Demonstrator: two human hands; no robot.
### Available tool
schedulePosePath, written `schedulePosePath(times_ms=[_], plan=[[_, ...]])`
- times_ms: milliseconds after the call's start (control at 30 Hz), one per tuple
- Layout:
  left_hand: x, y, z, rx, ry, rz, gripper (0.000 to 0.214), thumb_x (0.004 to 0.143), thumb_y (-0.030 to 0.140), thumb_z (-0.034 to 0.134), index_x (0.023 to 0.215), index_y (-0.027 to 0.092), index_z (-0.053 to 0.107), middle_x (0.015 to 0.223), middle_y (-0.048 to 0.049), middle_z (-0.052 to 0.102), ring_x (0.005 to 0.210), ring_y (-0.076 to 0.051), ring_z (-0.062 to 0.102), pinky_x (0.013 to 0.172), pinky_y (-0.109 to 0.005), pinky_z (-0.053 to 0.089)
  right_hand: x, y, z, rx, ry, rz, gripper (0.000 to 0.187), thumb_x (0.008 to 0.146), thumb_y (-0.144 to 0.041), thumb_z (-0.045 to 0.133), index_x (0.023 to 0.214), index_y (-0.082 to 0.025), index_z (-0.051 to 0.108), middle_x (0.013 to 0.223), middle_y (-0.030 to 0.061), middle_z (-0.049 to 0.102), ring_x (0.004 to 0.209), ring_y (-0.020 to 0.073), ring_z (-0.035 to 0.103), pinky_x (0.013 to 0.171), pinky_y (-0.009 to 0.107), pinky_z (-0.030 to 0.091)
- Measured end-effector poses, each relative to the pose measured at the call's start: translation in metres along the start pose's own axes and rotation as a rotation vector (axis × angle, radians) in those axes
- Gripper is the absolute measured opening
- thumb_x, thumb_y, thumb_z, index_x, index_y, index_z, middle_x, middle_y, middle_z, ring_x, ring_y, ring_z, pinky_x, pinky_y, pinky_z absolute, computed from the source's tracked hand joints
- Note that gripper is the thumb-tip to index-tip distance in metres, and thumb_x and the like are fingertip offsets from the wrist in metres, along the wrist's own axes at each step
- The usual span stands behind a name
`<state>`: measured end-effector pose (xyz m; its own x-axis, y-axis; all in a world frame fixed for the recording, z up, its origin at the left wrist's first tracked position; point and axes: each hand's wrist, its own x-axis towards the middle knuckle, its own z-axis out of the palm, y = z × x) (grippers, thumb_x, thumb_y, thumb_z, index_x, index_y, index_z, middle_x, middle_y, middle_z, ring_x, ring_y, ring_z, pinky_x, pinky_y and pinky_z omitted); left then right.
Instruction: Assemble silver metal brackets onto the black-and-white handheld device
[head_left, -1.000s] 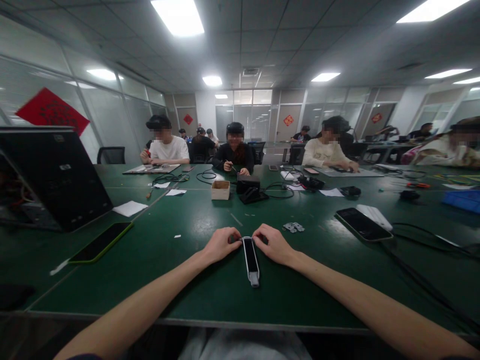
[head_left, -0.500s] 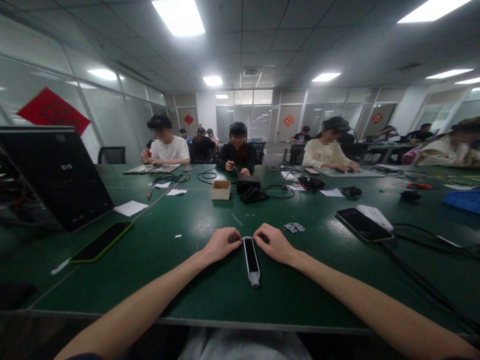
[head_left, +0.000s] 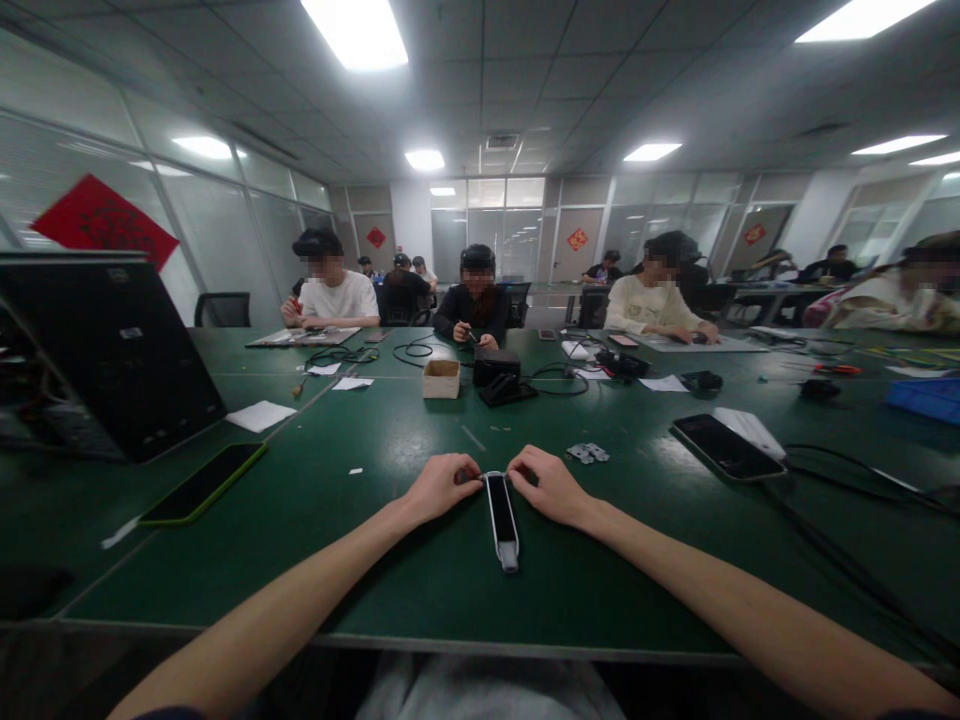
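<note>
On the green surface [head_left: 300,585] in front of me, a narrow, pale-framed device [head_left: 502,515] with a black face lies lengthwise between a person's two bare hands. The left hand [head_left: 445,485] is curled at its far left corner, the right hand [head_left: 547,483] at its far right; the fingertips are too small to tell whether they pinch it. Small silvery pieces [head_left: 587,454] lie just beyond the right hand. A green-edged phone [head_left: 206,485] rests well to the left, and an open box [head_left: 441,381] stands farther back.
</note>
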<state>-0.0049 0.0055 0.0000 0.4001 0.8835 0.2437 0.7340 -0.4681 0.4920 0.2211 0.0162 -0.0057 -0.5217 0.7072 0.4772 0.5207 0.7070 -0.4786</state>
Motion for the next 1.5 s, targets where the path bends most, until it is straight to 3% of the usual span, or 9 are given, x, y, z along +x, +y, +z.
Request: schedulePosePath(times_ms=[400, 600, 767, 933, 1267, 1400, 1500], plan=[[0.001, -0.004, 0.000, 0.007, -0.008, 0.007, 0.020, 0.081, 0.030, 0.064, 0.095, 0.017, 0.067, 0.088, -0.0022, 0.068, 0.069, -0.014, 0.059, 0.064, -0.026, 0.045, 0.000, -0.002, -0.002, 0.008, -0.008, 0.010, 0.012, 0.089, -0.019, 0.053, 0.084, -0.016, 0.063, 0.084, 0.0041, 0.060, 0.073, 0.0146, 0.056, 0.065, 0.028, 0.047], [-0.004, 0.004, -0.004, 0.072, 0.131, 0.079, 0.033, 0.080, 0.034, 0.067, 0.108, 0.019, 0.060, 0.099, -0.0033, 0.064, 0.076, -0.015, 0.057, 0.072, -0.028, 0.047, 0.001, -0.004, 0.001, 0.024, 0.053, 0.007, 0.012, 0.088, -0.018, 0.054, 0.081, -0.016, 0.063, 0.080, 0.0028, 0.060, 0.072, 0.0146, 0.055, 0.066, 0.028, 0.044], [-0.010, 0.020, -0.001, 0.108, 0.129, 0.196, 0.026, 0.081, 0.028, 0.067, 0.105, 0.021, 0.060, 0.099, -0.0029, 0.063, 0.083, -0.016, 0.058, 0.075, -0.028, 0.047, 0.000, -0.015, 0.003, 0.106, 0.060, 0.041, 0.013, 0.089, -0.020, 0.054, 0.080, -0.017, 0.063, 0.078, 0.0020, 0.061, 0.069, 0.0140, 0.054, 0.063, 0.026, 0.043], [-0.009, 0.026, 0.007, 0.084, 0.135, 0.259, 0.012, 0.084, 0.021, 0.065, 0.096, 0.019, 0.062, 0.090, -0.0024, 0.064, 0.077, -0.014, 0.059, 0.070, -0.025, 0.047, -0.003, -0.022, 0.007, 0.189, 0.044, 0.031, 0.014, 0.089, -0.021, 0.053, 0.080, -0.017, 0.062, 0.079, 0.0017, 0.060, 0.070, 0.0141, 0.055, 0.063, 0.026, 0.043], [-0.009, 0.008, -0.002, 0.113, 0.095, 0.256, 0.013, 0.088, 0.020, 0.057, 0.098, 0.019, 0.065, 0.089, -0.0025, 0.064, 0.073, -0.012, 0.059, 0.071, -0.023, 0.047, -0.001, -0.010, 0.002, 0.075, 0.068, -0.016, 0.012, 0.090, -0.019, 0.052, 0.083, -0.017, 0.062, 0.081, 0.0028, 0.060, 0.072, 0.0148, 0.055, 0.067, 0.028, 0.045], [-0.006, -0.005, -0.011, 0.172, 0.077, 0.169, 0.018, 0.085, 0.016, 0.055, 0.099, 0.019, 0.066, 0.090, -0.0029, 0.065, 0.072, -0.013, 0.059, 0.070, -0.024, 0.047, 0.002, 0.006, -0.004, -0.015, 0.075, 0.050, 0.012, 0.089, -0.018, 0.050, 0.087, -0.016, 0.062, 0.085, 0.0045, 0.061, 0.076, 0.0159, 0.056, 0.069, 0.029, 0.046], [-0.004, -0.012, -0.011, 0.187, 0.050, 0.120, 0.019, 0.083, 0.016, 0.056, 0.097, 0.018, 0.068, 0.087, -0.0025, 0.065, 0.070, -0.013, 0.058, 0.068, -0.023, 0.046, 0.003, 0.012, -0.008, -0.083, -0.015, 0.135, 0.015, 0.090, -0.020, 0.049, 0.087, -0.016, 0.063, 0.086, 0.0054, 0.063, 0.078, 0.0167, 0.057, 0.071, 0.030, 0.046]])
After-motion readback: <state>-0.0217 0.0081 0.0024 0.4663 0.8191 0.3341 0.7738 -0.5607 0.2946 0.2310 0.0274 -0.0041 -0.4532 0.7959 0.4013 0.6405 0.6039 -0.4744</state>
